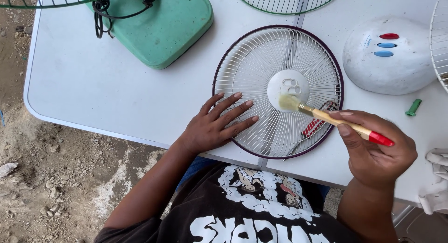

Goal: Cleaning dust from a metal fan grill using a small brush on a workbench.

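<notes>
while your left hand (212,126) lies flat, fingers spread, on the grille's (278,91) near-left edge, your right hand (375,149) clamps a brush (340,124), its bristles on the hub (288,89), mid-table (116,93).

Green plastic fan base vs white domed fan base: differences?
The green plastic fan base is flat and angular with a black cord coiled on it; the white domed fan base is rounded and cordless. The white one shows red and blue oval buttons; the green one's match its body. Both sit on the white table.
</notes>
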